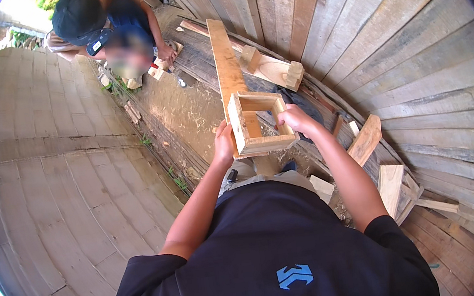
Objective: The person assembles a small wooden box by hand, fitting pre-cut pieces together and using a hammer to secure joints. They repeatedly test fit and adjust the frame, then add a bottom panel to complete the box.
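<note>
A small rectangular wooden frame, open through the middle, is held up in front of my body. My left hand is closed at its left side, by the near corner. My right hand grips the opposite side, fingers curled over the edge. Beneath the frame runs a long wooden plank, stretching away from me and partly visible through the opening. Whether my left hand also touches the plank is hidden.
A wooden piece with raised end blocks lies right of the plank. Offcuts and a pale board lie along the plank wall. At far left, another person's hand works near a hammer over dirt ground.
</note>
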Motion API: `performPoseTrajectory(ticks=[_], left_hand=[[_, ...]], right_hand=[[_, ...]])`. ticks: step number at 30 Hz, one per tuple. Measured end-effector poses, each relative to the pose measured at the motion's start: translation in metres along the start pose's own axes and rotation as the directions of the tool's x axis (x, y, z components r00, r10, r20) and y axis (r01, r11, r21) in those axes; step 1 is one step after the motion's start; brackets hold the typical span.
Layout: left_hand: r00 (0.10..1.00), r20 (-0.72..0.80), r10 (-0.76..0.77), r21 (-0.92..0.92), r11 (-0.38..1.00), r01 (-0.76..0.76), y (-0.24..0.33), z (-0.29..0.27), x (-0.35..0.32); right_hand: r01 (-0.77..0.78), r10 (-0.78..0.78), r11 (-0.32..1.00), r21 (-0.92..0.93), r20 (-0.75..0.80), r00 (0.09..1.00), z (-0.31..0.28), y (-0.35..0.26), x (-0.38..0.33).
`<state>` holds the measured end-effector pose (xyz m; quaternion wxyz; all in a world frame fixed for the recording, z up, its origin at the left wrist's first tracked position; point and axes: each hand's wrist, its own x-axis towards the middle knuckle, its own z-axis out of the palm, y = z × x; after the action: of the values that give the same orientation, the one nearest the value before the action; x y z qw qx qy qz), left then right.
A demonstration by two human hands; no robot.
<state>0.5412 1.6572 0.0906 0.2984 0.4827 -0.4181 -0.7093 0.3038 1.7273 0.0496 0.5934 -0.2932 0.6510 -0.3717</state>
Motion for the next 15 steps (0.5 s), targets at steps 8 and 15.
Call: performPoseTrajectory(ticks=[8, 15], left_hand=[[0.996, -0.085, -0.032, -0.095, 0.995, 0.024, -0.005, -0.005, 0.008], [0.988, 0.133, -0.082, -0.193, 0.975, 0.107, -0.002, -0.024, 0.011]], right_hand=[[-0.092, 0.076, 0.979, 0.183, 0.094, 0.993, 0.025, -0.012, -0.003], [-0.147, 0.143, 0.976, 0.162, 0.033, 0.989, 0.046, -0.032, -0.014]])
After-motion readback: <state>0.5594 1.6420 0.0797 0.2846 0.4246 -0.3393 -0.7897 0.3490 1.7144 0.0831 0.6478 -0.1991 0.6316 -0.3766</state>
